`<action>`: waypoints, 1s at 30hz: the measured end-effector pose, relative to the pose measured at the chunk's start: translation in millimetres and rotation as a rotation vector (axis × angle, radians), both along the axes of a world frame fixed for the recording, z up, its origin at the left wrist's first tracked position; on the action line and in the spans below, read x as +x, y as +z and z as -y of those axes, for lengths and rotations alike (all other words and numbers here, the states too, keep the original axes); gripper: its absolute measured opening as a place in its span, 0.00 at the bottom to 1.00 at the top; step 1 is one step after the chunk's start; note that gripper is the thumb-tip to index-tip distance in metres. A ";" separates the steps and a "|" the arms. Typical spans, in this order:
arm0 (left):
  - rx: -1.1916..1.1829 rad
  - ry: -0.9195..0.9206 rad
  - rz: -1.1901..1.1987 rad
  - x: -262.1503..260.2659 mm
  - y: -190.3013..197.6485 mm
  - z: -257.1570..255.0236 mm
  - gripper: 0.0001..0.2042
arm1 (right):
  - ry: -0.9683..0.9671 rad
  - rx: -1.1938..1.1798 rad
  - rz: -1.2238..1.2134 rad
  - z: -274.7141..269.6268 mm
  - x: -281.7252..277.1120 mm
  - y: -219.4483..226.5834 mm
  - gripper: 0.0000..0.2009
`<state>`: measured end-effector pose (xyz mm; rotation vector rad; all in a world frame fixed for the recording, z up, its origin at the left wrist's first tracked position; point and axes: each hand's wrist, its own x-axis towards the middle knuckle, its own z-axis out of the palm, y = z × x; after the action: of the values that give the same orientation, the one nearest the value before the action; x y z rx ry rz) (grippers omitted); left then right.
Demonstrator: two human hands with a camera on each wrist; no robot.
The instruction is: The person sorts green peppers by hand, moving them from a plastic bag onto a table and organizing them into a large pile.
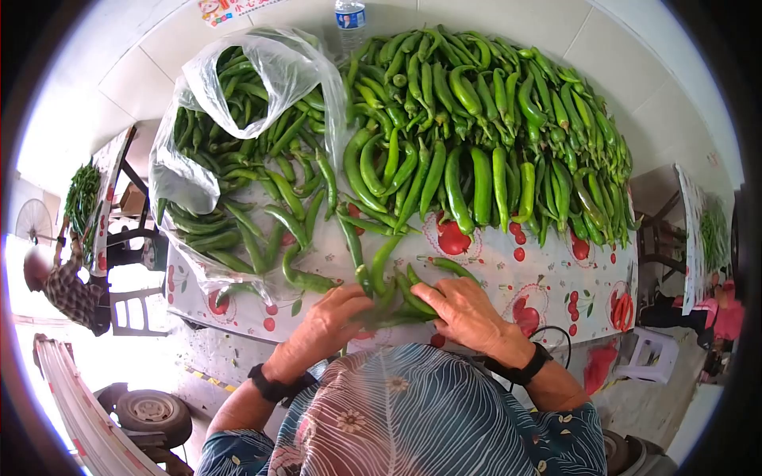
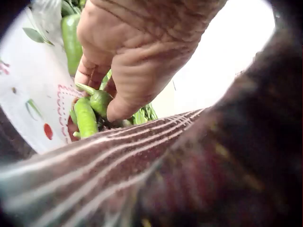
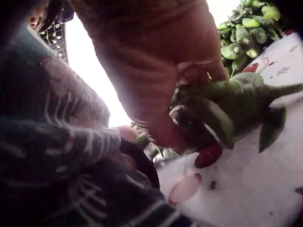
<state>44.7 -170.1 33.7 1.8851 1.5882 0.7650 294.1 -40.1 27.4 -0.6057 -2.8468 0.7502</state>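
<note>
At the table's front edge, the left hand [image 1: 321, 327] curls round green peppers. In the left wrist view, the thumb and fingers of that hand [image 2: 137, 52] pinch a pepper [image 2: 100, 102] by its stem end, beside a lighter pepper [image 2: 86, 117]. To its right, the right hand [image 1: 467, 316] has its fingers on peppers [image 1: 413, 295] lying between both hands. Seen from the right wrist, this hand [image 3: 151, 66] grips several dark green peppers [image 3: 222, 113]; its fingertips are mostly hidden. One curved pepper [image 1: 451, 267] lies just beyond the right hand.
A large pile of peppers [image 1: 484, 95] covers the table's back right. An opened clear plastic bag [image 1: 186, 170] with peppers stands at the left, a water bottle [image 1: 350, 24] behind. Loose peppers [image 1: 290, 222] lie near the bag. Red peppers [image 1: 622, 311] sit at the right edge of the patterned cloth [image 1: 548, 274].
</note>
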 end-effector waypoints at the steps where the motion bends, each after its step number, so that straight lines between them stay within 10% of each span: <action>1: -0.002 -0.034 0.005 5.1 0.4 -6.5 0.19 | -0.031 0.022 0.006 -1.4 5.1 0.5 0.37; 14: 0.033 -0.447 -0.100 30.2 -11.8 -72.6 0.23 | -0.390 -0.026 -0.149 -3.8 54.0 14.0 0.31; 21: 0.035 -0.263 -0.142 11.3 -9.3 -63.6 0.27 | -0.792 -0.215 -0.181 -15.0 86.0 3.4 0.13; 30: 0.170 -0.135 -0.276 13.4 -30.1 -48.9 0.24 | -0.850 -0.073 -0.096 -30.0 80.9 -26.2 0.10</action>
<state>58.1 -121.2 3.6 2.2775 1.5761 0.6188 375.0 -10.1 1.2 -1.5724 -2.1354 0.6734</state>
